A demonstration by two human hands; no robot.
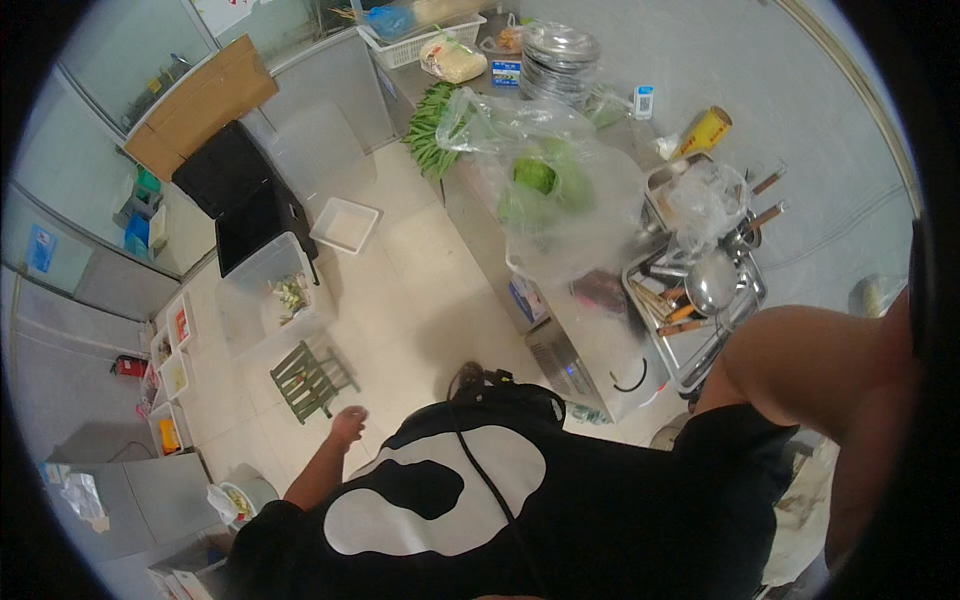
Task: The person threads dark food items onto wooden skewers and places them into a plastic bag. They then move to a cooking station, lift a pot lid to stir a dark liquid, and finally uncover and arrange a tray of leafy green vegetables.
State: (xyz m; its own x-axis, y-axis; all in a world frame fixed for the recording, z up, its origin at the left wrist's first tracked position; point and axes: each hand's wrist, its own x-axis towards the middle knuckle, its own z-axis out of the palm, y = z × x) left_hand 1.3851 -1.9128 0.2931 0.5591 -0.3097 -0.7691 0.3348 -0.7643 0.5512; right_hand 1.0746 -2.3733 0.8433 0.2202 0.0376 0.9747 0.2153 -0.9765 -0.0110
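My left hand (351,424) hangs low over the tiled floor, just right of a small green slatted stool (306,381); its fingers look loosely curled and blurred, and I see nothing in it. My right arm is raised at the right edge, with its hand out of view. Before me stands a steel counter (480,217) with a green cabbage (534,175) in a clear plastic bag, green long beans (431,131) and a stack of round metal containers (559,60). A metal tray (679,375) holds a ladle (711,283) and other utensils.
On the floor stand a clear plastic bin (247,315) with vegetables, a black open box (259,225), a white tray (345,225) and several small bins along the left wall. A waste bucket (259,495) stands behind my left arm.
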